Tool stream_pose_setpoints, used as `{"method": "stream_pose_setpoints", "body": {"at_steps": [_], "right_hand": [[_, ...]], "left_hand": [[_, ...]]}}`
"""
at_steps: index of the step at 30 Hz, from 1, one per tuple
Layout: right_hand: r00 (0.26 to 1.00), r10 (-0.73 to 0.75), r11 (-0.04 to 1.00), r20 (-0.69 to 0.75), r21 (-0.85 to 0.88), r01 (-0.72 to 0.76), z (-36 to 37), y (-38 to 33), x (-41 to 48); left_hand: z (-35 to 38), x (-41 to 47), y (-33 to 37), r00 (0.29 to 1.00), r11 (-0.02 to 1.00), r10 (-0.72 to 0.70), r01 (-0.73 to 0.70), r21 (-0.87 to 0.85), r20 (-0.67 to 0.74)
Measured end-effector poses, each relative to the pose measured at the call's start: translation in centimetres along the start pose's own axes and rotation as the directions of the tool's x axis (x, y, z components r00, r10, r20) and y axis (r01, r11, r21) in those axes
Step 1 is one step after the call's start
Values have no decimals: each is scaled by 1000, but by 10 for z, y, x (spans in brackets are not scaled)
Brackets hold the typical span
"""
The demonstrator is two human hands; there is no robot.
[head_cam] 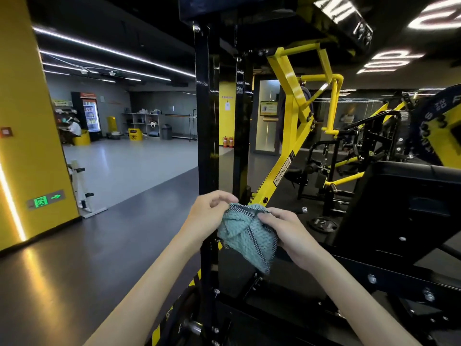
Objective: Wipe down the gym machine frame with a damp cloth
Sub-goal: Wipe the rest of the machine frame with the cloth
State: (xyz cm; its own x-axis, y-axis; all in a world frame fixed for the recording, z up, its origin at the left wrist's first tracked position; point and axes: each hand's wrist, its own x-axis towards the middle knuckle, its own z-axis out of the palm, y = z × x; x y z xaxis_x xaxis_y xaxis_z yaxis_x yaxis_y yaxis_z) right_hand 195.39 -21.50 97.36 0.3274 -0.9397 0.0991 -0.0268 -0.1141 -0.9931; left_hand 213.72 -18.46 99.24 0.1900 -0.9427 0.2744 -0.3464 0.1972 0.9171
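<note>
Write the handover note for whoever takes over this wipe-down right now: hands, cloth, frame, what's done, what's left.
Left hand: pinches the cloth at its top edge.
Right hand: grips the cloth's right side.
Cloth: bunched between both hands, held in front of the frame, at its black upright, not pressed on it.
Done: cloth in hand; no wiped part can be told.
Left: wipe the frame.
</note>
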Motion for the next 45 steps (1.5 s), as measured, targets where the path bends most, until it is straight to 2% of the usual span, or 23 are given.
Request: {"method": "stream_pose_setpoints", "body": {"at_steps": [3, 6, 9, 14, 18, 21, 24, 26, 30, 32, 36, 39, 41, 43, 45], "right_hand": [[1000, -13, 1000, 7, -9, 13, -9, 3, 25], [999, -19, 998, 38, -50, 21, -23, 5, 57], [993, -16, 991, 120, -127, 31, -39, 2, 89], [964, 29, 959, 265, -278, 48, -83, -2, 144], [866, 131, 911, 483, -404, 87, -113, -9, 181], [829, 123, 942, 545, -328, 76, -116, -2, 206], [834, 91, 951, 544, -296, 89, -110, 4, 226], [822, 73, 949, 565, -292, 116, -104, 4, 237], [781, -9, 974, 624, -173, 149, -86, -7, 254], [786, -45, 983, 616, -112, 144, -76, -11, 262], [823, -60, 968, 565, -169, 187, -61, -9, 278], [804, -68, 988, 591, -75, 138, -60, -10, 289], [788, -80, 997, 611, 67, 49, -60, -14, 295], [780, -89, 973, 620, 223, -66, -59, -17, 306], [781, -61, 957, 622, 258, -131, -56, -20, 318]], "left_hand": [[9, 18, -12, 997, 1000, -14, 15, -8, 72], [21, 36, -24, 973, 997, 33, -48, 61, 228], [37, 57, -30, 944, 989, 0, -50, 142, 329], [56, 101, -26, 981, 976, -72, 32, 216, 181], [62, 129, -22, 975, 983, -181, 175, 57, 126], [61, 148, -25, 967, 964, -236, 245, -102, 95], [57, 168, -27, 979, 944, -202, 198, -264, 12], [54, 181, -22, 987, 939, -160, 157, -307, 15], [53, 201, -19, 996, 971, -90, 85, -224, -13], [50, 209, -17, 998, 987, -36, 29, -159, -42], [42, 226, -16, 988, 997, 51, -43, 57, -144], [38, 238, -17, 982, 990, 52, -28, 137, -181], [31, 240, -18, 994, 996, 12, -1, 94, -112], [24, 238, -21, 999, 997, 38, -39, 71, 17], [18, 237, -23, 990, 988, 102, -111, 103, 95]]}}
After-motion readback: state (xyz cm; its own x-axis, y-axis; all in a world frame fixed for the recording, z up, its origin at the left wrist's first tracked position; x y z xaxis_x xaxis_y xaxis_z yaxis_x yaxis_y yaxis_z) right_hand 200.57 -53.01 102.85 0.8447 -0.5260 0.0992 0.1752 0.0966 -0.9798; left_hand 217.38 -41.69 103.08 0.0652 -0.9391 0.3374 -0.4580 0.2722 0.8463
